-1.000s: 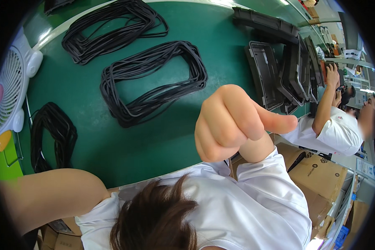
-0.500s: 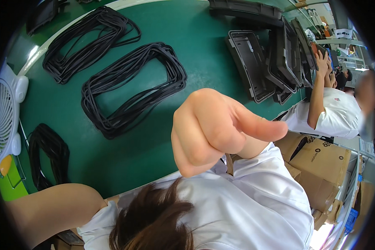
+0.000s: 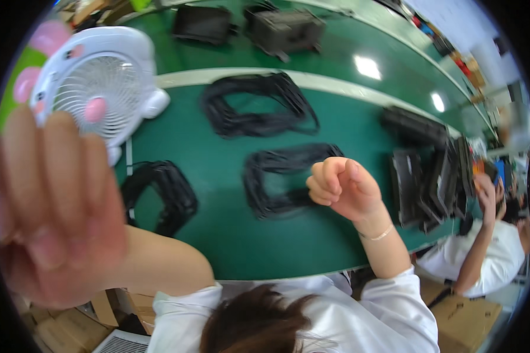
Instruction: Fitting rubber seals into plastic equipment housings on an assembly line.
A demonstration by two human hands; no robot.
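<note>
My left hand is close and blurred at the left, raised in front of the fan. Its fingers curl in toward the palm, and nothing shows in them. My right hand hovers with bent fingers and a visible bare palm over the right end of a rectangular bundle of black cord-like loops, hiding part of it. Farther back lies a second black loop bundle. A smaller black bundle lies at the left, nearest my left hand.
A white animal-shaped fan stands at the left on the green table. Black plastic cases are stacked at the right, beside a co-worker in a white shirt. More dark cases sit at the back.
My view has swung left, bringing the fan farther into it. My left hand has come into view. My right hand has moved away from the camera, out over the nearer loop bundle.
</note>
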